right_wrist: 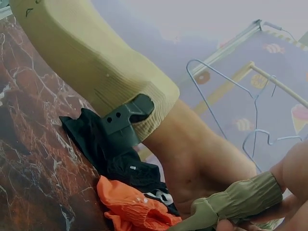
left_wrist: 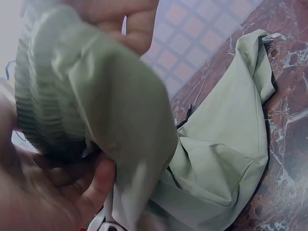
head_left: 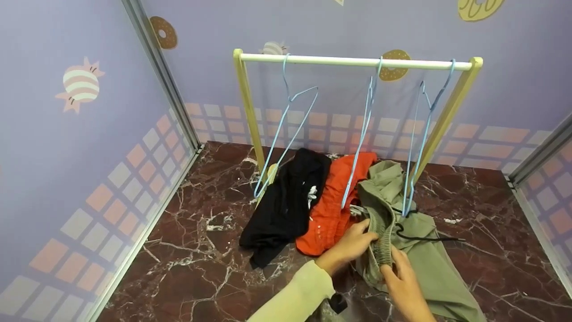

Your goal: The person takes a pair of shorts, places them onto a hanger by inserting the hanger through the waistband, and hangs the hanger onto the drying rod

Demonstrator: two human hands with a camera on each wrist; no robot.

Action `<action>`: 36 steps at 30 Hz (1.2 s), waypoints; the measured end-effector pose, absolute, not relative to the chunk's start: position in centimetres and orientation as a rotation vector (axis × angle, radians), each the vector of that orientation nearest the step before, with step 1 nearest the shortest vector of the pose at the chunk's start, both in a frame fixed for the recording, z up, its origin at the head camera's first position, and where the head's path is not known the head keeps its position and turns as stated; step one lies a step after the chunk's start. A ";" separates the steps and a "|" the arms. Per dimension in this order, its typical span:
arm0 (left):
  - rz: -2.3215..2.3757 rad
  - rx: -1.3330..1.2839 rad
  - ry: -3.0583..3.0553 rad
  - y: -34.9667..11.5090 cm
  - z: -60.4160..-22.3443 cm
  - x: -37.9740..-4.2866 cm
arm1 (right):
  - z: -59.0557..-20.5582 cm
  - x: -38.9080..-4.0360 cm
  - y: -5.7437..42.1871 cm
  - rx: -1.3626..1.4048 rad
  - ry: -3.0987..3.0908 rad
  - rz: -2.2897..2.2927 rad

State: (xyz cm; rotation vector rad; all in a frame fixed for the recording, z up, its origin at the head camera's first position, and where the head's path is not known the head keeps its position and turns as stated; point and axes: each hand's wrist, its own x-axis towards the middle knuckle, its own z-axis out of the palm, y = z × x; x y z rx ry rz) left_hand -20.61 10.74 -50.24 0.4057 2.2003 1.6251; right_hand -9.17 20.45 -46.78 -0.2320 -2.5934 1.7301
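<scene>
Olive-green pants [head_left: 426, 255] with a gathered elastic waistband [head_left: 383, 250] and a black drawstring lie at the right of the row of clothes. My left hand [head_left: 353, 243] grips the waistband from its left side, fingers curled at the edge. On the near right side, my right hand [head_left: 403, 277] pinches the same waistband between thumb and fingers. The left wrist view shows the bunched elastic [left_wrist: 50, 86] raised between both hands, while a leg of the pants [left_wrist: 226, 115] spreads over the floor.
Red-orange shorts [head_left: 328, 205] and a black garment [head_left: 290, 201] lie left of the pants. Above them stands a wooden rack with a white rail [head_left: 330, 59], carrying three blue wire hangers [head_left: 357, 147]. Patterned walls [head_left: 111, 156] enclose the dark red marble floor [head_left: 187, 250].
</scene>
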 end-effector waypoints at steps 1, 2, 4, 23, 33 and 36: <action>1.641 0.399 2.188 10.7 -50.2 -20.7 | -46.7 -9.0 20.4 -0.231 -2.598 1.725; 1.663 0.405 2.173 10.8 -50.3 -20.8 | -46.6 -8.9 20.4 -0.224 -2.607 1.714; 1.696 0.422 2.159 10.7 -50.3 -20.8 | -46.4 -8.6 20.4 -0.218 -2.620 1.713; 1.956 0.319 2.011 10.4 -50.9 -22.0 | -44.6 -6.9 20.2 -0.222 -2.625 1.688; 1.975 0.243 2.046 9.6 -50.9 -22.3 | -44.5 -6.2 20.5 -0.178 -2.576 1.707; 2.028 0.232 2.015 9.4 -51.0 -22.6 | -44.4 -6.1 20.7 -0.172 -2.560 1.743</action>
